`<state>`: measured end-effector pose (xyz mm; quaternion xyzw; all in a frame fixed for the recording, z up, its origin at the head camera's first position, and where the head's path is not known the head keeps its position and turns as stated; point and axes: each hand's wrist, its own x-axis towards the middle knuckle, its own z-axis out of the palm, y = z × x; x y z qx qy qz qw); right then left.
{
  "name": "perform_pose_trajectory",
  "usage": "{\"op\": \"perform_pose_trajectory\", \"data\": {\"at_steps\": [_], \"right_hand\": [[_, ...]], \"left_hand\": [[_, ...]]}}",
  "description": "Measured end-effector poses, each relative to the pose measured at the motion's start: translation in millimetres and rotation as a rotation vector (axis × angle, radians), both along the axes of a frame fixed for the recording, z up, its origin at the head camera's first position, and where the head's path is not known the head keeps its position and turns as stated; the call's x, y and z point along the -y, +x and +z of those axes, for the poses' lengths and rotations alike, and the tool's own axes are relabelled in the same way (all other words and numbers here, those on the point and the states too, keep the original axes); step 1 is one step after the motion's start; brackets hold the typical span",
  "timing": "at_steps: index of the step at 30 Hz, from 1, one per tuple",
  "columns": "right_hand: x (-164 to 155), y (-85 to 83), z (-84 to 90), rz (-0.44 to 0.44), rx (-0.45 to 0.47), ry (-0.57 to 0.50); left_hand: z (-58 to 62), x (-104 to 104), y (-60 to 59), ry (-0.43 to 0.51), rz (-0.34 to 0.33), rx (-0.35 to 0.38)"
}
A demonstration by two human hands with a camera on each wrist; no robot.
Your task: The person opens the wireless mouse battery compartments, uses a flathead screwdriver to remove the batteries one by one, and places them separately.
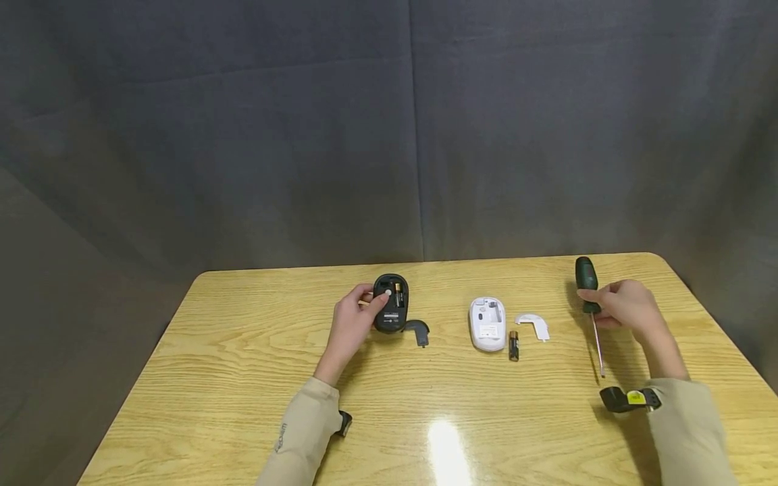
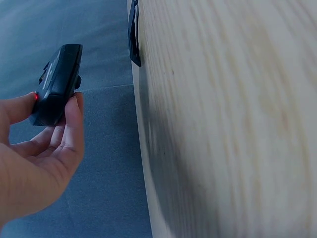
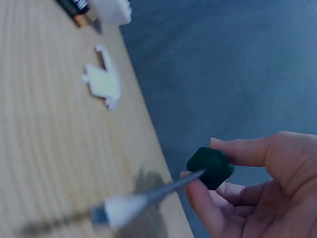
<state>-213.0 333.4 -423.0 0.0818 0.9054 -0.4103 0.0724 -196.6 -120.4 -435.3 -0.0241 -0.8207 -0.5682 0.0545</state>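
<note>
Two mice lie belly-up on the bench (image 1: 243,378), covers off. Left hand (image 1: 352,322) grips the black mouse (image 1: 390,302) at centre-left, battery seated. Right hand (image 1: 626,307) holds the screwdriver (image 1: 588,290) at right. White mouse (image 1: 487,324) looks unfinished: its battery (image 1: 513,345) and cover (image 1: 533,325) lie beside it.

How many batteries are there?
2. One battery sits inside the open black mouse that the left hand holds. The other battery lies on the table beside the white mouse. More may be hidden.
</note>
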Motion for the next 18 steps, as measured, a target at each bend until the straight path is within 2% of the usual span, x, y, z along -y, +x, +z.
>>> {"op": "perform_pose_trajectory", "data": {"at_steps": [5, 8, 14, 18], "right_hand": [[3, 1.3, 6.9, -0.038, -0.04, -0.117], [4, 1.6, 11.2, -0.05, -0.074, -0.245], [8, 3.6, 17.9, -0.085, -0.144, -0.686], [12, 5.8, 21.3, -0.071, -0.185, -0.966]], "left_hand": [[-0.4, 0, -0.4, 0.0, -0.005, -0.003], [-0.2, 1, -0.5, 0.002, -0.007, 0.0], [-0.5, 1, -0.8, 0.0, -0.002, 0.005], [-0.9, 0, -1.0, 0.0, 0.0, 0.005]]}}
